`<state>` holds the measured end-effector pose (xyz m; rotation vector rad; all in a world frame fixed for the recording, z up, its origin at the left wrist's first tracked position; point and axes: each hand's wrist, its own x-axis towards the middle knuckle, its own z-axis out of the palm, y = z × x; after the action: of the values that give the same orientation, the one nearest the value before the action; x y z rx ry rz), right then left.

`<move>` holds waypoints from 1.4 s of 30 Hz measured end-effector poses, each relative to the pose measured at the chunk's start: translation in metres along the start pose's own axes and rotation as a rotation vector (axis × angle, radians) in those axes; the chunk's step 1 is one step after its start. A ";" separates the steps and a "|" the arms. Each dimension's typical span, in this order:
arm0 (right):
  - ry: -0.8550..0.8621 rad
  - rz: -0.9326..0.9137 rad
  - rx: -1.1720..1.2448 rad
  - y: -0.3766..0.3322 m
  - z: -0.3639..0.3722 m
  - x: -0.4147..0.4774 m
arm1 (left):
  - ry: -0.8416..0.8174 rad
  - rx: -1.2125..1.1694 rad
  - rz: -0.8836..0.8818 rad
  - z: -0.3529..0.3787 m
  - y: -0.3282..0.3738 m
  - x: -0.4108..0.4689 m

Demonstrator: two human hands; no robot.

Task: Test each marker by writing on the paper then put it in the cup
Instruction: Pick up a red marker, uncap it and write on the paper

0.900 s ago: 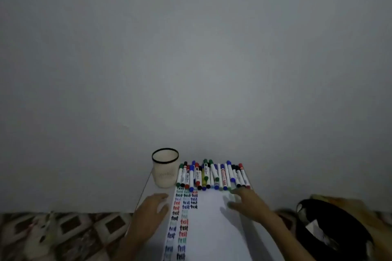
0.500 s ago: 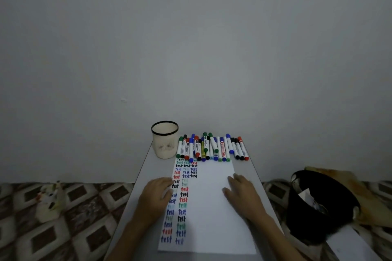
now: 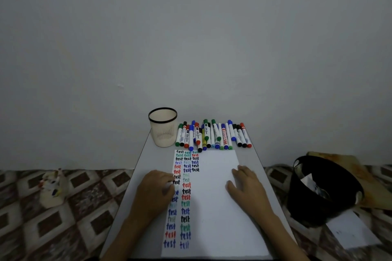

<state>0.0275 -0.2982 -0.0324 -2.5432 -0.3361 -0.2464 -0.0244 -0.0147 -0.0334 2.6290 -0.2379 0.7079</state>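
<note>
Many markers [image 3: 213, 135] lie capped and side by side in a row along the far edge of the table [image 3: 144, 163], some overlapping; their near ends stop just short of the far edge of the paper [image 3: 214, 203]. The cup [image 3: 163, 131], cream with a black rim, stands upright at the table's far left corner, just beside the leftmost marker. The paper runs from the marker row to the table's near edge; columns of the word "test" in several colours fill its left side, while its right half is blank white. The left hand [image 3: 156, 190] rests on the paper's left edge, fingers loosely bent over some of the words and gripping nothing. The right hand [image 3: 247, 188] lies flat near the paper's right edge, fingers straight and a little spread, holding nothing. Between the two hands the sheet lies uncovered as far as the markers; a narrow strip of bare table shows along each long side of the paper. On the patterned floor, a black bin [image 3: 318, 195] sits off the table's right edge; a small pale figurine [image 3: 53, 188] stands well off the left edge.
</note>
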 end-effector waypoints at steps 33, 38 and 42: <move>0.697 0.060 0.151 0.030 -0.016 0.084 | -0.278 0.041 -0.123 0.011 0.000 0.004; 0.924 0.047 0.671 -0.004 -0.027 0.044 | -0.255 0.046 -0.091 0.007 0.004 0.003; 0.802 0.245 1.196 -0.036 -0.032 0.015 | -0.165 -0.060 -0.062 0.002 0.018 0.010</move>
<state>0.0282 -0.2840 0.0158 -1.1540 0.1395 -0.6823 -0.0193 -0.0324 -0.0238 2.6264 -0.2198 0.4567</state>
